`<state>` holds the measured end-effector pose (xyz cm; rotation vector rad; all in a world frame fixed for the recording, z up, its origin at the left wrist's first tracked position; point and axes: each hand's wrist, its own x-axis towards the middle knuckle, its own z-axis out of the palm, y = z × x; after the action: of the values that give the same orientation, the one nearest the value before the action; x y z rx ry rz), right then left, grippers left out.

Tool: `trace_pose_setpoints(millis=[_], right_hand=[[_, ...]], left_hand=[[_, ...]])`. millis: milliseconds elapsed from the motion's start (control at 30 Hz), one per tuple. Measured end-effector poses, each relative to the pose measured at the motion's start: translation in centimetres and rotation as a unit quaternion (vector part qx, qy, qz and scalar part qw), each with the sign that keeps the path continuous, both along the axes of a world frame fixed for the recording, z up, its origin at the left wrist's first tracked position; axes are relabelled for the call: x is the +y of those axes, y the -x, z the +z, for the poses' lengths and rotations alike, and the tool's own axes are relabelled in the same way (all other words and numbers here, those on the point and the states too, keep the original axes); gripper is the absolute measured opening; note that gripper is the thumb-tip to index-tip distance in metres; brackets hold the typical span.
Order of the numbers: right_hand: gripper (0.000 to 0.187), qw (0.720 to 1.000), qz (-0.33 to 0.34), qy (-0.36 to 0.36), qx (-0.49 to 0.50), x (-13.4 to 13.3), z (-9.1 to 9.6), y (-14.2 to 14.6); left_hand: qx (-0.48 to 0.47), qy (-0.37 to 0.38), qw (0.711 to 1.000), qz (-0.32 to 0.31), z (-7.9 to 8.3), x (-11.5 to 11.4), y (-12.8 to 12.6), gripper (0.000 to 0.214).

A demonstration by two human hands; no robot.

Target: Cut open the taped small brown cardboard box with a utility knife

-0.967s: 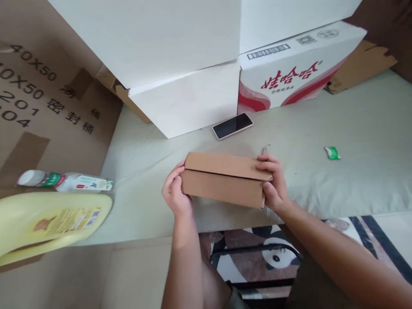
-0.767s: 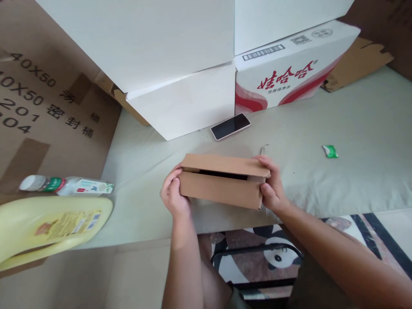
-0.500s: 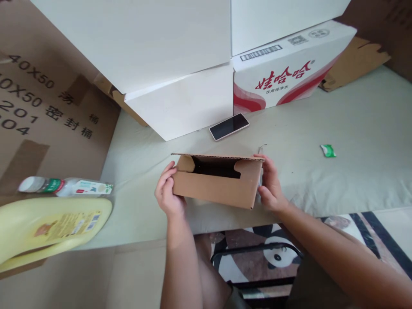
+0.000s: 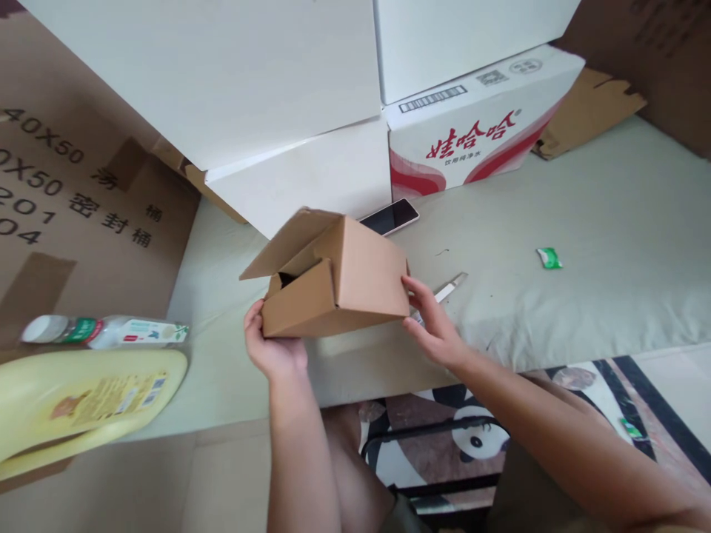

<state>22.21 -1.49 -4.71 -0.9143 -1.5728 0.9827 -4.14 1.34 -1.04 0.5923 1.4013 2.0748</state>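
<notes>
A small brown cardboard box (image 4: 372, 270) is held tilted above the pale green cloth surface, its lid flap raised and a dark gap showing at the left. My left hand (image 4: 272, 344) is closed round the box's left end, the palm partly beneath it. At the right end, the thumb and fingertips of my right hand (image 4: 436, 329) touch the box's edge. What looks like a utility knife (image 4: 447, 287), with a pale body and a metal blade, lies on the cloth just beyond my right hand, which partly hides it. Behind the box is a phone (image 4: 393, 217), partly covered by it.
White cartons (image 4: 311, 174) are stacked at the back, beside a red-and-white water carton (image 4: 478, 137). A plastic bottle (image 4: 108, 331) and a yellow jug (image 4: 89, 400) lie at the left, near a large brown carton (image 4: 83, 170). A small green packet (image 4: 549, 257) is at the right.
The box has been turned and tilted, so its closed right end and underside now show. My right hand has shifted down and left along it, and the knife has come into view.
</notes>
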Motion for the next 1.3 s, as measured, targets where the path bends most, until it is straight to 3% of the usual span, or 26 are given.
trace_pose_setpoints(millis=[133,233,333,500,667,933,1133,1300], right_hand=[[0.076,0.999,-0.005,-0.031,0.017,0.5,0.3,0.3],[0.063,0.999,-0.011,-0.036,-0.003,0.7,0.5,-0.1],[0.052,0.999,-0.01,-0.036,-0.028,0.7,0.7,-0.7],[0.046,0.999,-0.016,-0.021,-0.044,0.6,1.0,-1.1],[0.042,0.999,-0.037,-0.012,-0.033,0.8,0.8,-0.9],[0.04,0.998,-0.048,0.011,-0.032,1.0,0.9,-1.0],[0.04,0.998,-0.04,-0.005,-0.041,0.9,1.1,-0.9],[0.034,0.998,-0.053,0.005,-0.036,0.9,1.1,-0.7]], left_hand=[[-0.043,0.089,0.993,-0.063,-0.1,0.0,-1.7,0.027],[-0.032,0.156,0.978,-0.138,-0.6,-0.2,-2.9,0.029],[-0.016,0.156,0.972,-0.176,-1.3,-0.2,-3.5,0.035],[0.055,0.073,0.981,-0.169,-1.7,0.2,-3.5,0.041],[0.051,0.003,0.983,-0.175,-1.2,0.2,-3.7,0.039],[0.16,-0.039,0.973,-0.16,-2.5,-0.1,-2.8,0.05],[0.244,0.021,0.949,-0.197,-2.5,-0.7,-2.8,0.062],[0.277,0.046,0.947,-0.154,-2.6,-0.7,-2.4,0.062]])
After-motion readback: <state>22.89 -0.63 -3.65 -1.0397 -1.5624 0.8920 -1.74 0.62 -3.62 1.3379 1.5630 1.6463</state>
